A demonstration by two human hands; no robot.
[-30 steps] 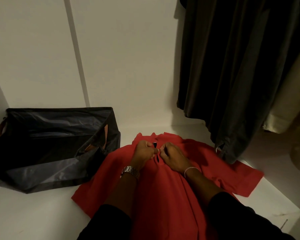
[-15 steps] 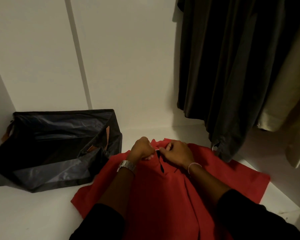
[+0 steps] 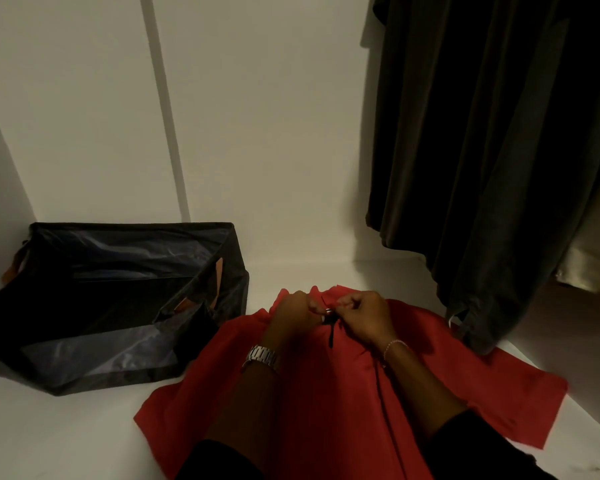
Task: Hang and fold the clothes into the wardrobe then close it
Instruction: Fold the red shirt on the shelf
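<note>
1. While both hands work at the neckline, the red shirt [image 3: 326, 403] lies spread flat on the white wardrobe shelf [image 3: 66, 438], reaching from the middle toward the shelf's right edge.
2. Left hand [image 3: 293, 315], fingers curled, pinches the fabric at the collar opening; a metal watch [image 3: 262, 356] sits on that wrist.
3. Right hand [image 3: 366, 317] pinches the other side of the same opening, knuckles almost touching the left; a thin bracelet [image 3: 394, 346] circles that wrist.
4. Between the fingertips there is a small dark slit with something pale and shiny; what it is cannot be told.
5. Over at the shelf's back left corner, the dark fabric storage bin [image 3: 111, 306] stands open with brown tabs, its front wall sagging. Inside, only its shiny grey lining shows.
6. Above the shelf's right side hang dark garments [image 3: 482, 150], one hem dropping just beside the shirt's far right part; a pale garment [image 3: 589, 258] hangs beyond them.
7. Compared with half a second ago, the hands have drawn tighter together at the collar, while shirt and bin lie where they were.
</note>
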